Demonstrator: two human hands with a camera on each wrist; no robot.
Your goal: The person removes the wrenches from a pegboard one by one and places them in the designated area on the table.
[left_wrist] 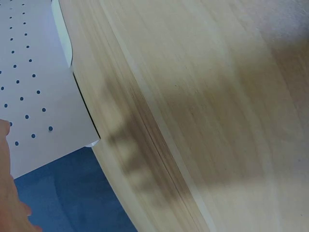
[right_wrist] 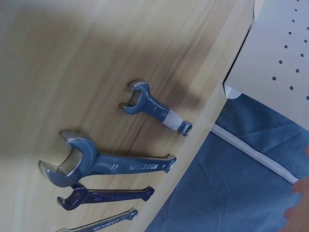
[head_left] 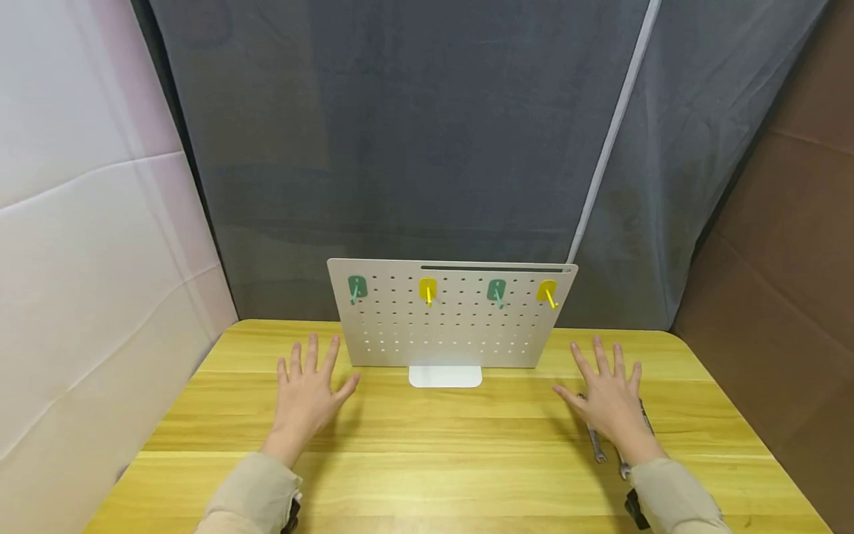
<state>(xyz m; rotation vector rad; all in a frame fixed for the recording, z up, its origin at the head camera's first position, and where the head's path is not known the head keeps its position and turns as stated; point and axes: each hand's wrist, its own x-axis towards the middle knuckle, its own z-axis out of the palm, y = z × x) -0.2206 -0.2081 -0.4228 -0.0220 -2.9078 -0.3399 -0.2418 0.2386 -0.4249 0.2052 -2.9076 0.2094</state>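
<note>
My left hand is held over the table with its fingers spread and straight, left of a white pegboard. On the other side my right hand is spread the same way, holding nothing. It partly hides several metal wrenches in the head view. The right wrist view shows them lying roughly side by side: a short open-ended wrench with a pale band, a large wrench, a smaller dark wrench and a slim wrench at the bottom edge.
The pegboard stands upright on a white base near the table's back edge. Green hooks and yellow hooks alternate along its upper part. Behind the wooden table hangs a grey curtain; a white cloth covers the left side.
</note>
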